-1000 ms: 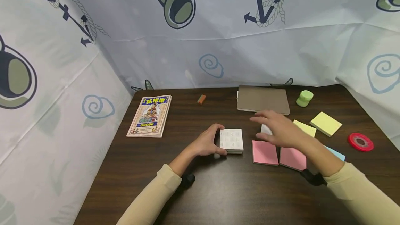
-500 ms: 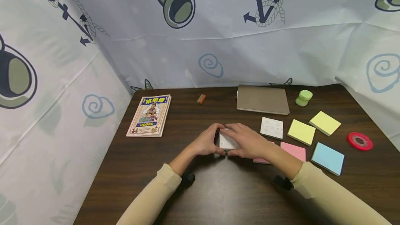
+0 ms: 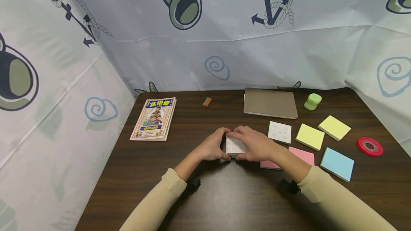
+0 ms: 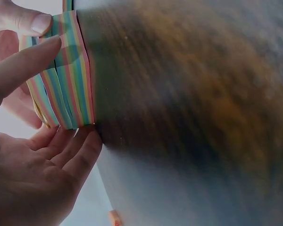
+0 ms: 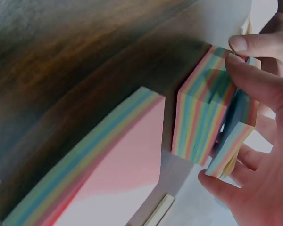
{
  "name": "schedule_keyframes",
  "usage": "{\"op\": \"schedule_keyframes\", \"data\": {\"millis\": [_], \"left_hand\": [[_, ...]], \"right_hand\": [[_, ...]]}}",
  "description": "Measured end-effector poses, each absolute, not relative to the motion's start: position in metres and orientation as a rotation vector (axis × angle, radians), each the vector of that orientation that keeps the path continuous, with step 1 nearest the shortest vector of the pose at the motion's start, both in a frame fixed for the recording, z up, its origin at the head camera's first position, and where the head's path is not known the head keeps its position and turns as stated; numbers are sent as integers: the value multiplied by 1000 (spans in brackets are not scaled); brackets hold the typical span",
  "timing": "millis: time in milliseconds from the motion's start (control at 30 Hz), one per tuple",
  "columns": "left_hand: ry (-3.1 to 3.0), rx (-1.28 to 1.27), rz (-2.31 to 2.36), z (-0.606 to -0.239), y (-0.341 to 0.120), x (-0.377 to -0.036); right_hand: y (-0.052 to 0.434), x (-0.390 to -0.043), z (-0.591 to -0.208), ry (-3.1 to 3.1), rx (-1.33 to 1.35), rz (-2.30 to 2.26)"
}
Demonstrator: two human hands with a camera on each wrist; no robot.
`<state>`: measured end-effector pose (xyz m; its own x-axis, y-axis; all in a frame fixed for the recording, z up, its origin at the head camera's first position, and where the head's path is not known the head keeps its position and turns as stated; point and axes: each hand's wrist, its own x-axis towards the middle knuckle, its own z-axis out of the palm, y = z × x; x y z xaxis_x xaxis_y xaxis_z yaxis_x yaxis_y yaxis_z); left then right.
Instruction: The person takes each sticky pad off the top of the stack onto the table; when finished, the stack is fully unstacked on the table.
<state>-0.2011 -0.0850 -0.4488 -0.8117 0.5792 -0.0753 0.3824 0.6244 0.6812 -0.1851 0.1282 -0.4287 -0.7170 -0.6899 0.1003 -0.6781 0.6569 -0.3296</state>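
Note:
A thick sticky-note pad (image 3: 234, 145) with a white top and rainbow-striped sides (image 4: 68, 80) lies mid-table. My left hand (image 3: 212, 147) grips its left side, fingers curled under the edge and thumb on top. My right hand (image 3: 255, 145) holds its right side. In the right wrist view the pad (image 5: 203, 113) is split: a thin slice (image 5: 231, 141) is pried away from the main block, with my fingertips (image 5: 254, 77) pinching at the gap.
On the dark wooden table (image 3: 224, 195) lie a book (image 3: 154, 118), a small orange eraser (image 3: 207, 101), a grey notebook (image 3: 270, 102), a green container (image 3: 313, 101), a white pad (image 3: 280, 132), yellow pads (image 3: 310, 136), pink pads (image 3: 302, 155), a blue pad (image 3: 337, 159) and a red tape roll (image 3: 370, 146).
My right hand left the white pad at the right and moved left onto the rainbow pad. Both hands now hold it; the left hand stayed put.

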Motion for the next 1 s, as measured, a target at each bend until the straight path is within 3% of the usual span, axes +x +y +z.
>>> {"op": "schedule_keyframes", "data": {"millis": [433, 700, 1000], "left_hand": [[2584, 789, 945, -449, -82, -202], [2589, 795, 934, -451, -82, -200], [2588, 792, 933, -452, -83, -202]], "right_hand": [[181, -162, -400, 2886, -1075, -590], [252, -112, -401, 3024, -950, -595], [308, -49, -432, 3113, -718, -566]]}}
